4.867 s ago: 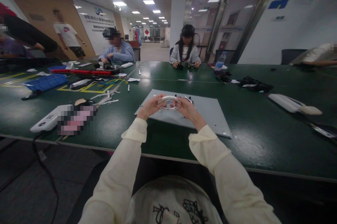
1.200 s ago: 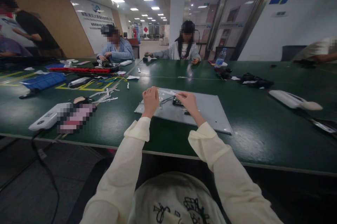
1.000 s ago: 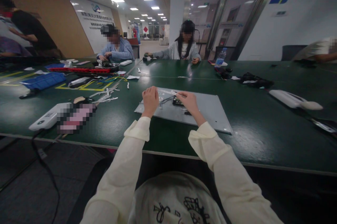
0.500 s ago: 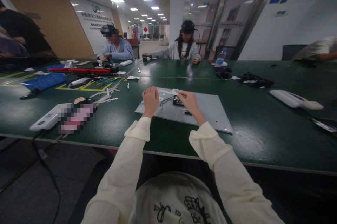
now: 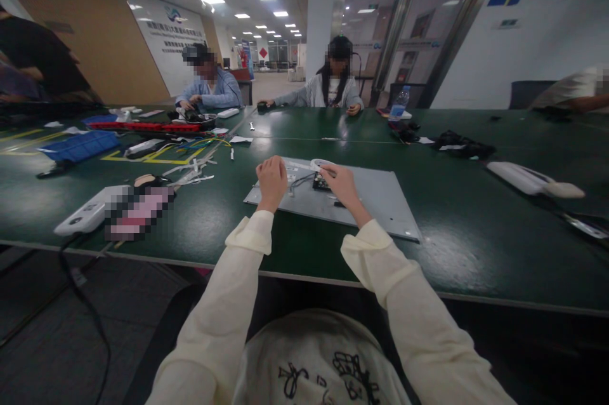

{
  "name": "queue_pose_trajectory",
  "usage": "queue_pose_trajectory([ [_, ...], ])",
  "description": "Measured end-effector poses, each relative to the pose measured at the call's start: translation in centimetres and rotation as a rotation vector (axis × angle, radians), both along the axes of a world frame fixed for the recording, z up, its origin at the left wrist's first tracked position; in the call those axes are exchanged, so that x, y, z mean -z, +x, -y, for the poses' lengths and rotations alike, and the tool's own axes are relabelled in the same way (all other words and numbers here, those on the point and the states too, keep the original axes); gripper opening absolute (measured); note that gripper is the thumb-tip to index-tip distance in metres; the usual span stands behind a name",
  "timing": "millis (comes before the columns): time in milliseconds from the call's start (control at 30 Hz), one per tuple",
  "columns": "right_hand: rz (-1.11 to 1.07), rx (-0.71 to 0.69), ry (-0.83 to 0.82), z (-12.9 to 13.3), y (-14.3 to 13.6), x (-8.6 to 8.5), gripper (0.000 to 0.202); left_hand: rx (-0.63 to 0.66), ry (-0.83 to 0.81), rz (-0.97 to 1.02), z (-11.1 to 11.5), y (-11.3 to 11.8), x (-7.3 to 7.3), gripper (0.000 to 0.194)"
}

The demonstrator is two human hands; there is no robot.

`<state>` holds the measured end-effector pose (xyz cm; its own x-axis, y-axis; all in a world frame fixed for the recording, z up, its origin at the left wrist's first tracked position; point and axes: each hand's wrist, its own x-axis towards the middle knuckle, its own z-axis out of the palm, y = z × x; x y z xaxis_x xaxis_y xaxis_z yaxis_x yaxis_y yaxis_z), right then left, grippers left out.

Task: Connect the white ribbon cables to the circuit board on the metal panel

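Note:
Above a grey metal panel on the green table, my left hand is closed on one end of a pale strip of tape. The strip runs taut across to my right hand, whose fingers pinch a white ring-shaped roll of tape. Part of the roll is covered by those fingers. Just under my right hand a small dark circuit board sits on the panel, with thin dark wires leading left from it. A small black piece lies nearer the panel's front edge.
Left on the table are a white device, a blurred pink item, tape scraps and a blue tray. To the right lies another white device. Two people sit across, near a water bottle.
The roll at my right hand has tilted slightly, showing more of its ring. My left hand has barely moved. Across the table, a person's hand has shifted slightly over a small dark object.

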<state>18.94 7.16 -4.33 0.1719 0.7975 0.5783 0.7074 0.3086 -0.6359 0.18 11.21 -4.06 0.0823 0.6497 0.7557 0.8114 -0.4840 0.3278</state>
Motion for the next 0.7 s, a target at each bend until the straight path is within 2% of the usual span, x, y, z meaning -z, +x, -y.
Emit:
queue_pose_trajectory([
  [467, 0.015, -0.033, -0.01, -0.37, 0.22, 0.42, 0.024, -0.046, -0.004, -0.005, -0.26, -0.15, 0.1, 0.027],
  [700, 0.029, -0.08, -0.025, 0.05, 0.22, 0.07, 0.026, -0.042, -0.013, 0.021, -0.4, -0.26, 0.11, 0.026],
])
